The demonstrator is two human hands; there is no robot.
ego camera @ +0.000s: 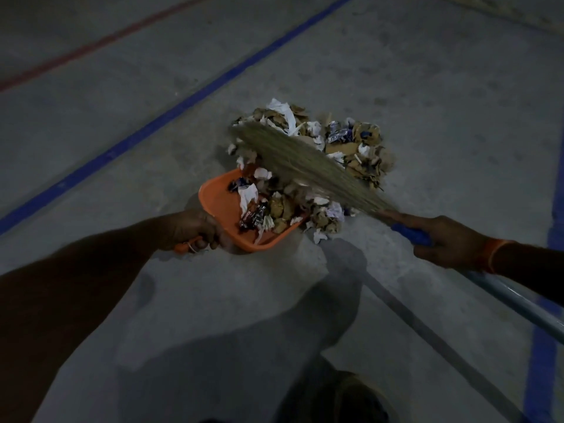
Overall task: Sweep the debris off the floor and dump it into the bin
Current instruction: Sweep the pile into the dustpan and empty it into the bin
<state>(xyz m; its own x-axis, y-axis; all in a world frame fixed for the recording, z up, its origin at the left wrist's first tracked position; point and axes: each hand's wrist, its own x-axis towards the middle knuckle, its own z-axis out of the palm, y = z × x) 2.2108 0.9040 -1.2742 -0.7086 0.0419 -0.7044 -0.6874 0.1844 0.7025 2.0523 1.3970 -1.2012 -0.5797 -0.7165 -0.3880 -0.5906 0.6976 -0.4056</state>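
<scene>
A heap of debris [355, 148], made of dry leaves, paper scraps and wrappers, lies on the grey concrete floor at the centre. An orange dustpan [218, 203] rests against its near left side, partly filled with scraps. My left hand [190, 228] grips the dustpan's orange handle. A grass broom [299, 163] lies across the heap, its bristles blurred. My right hand [448, 241] holds the broom at its blue collar, where the bristles meet a grey pole [518, 306]. No bin is in view.
A blue painted line [171, 116] crosses the floor diagonally behind the heap, with a red line [100, 44] farther back. More blue marking [541, 361] runs along the right side. My shoe [351, 398] and my shadow show at the bottom.
</scene>
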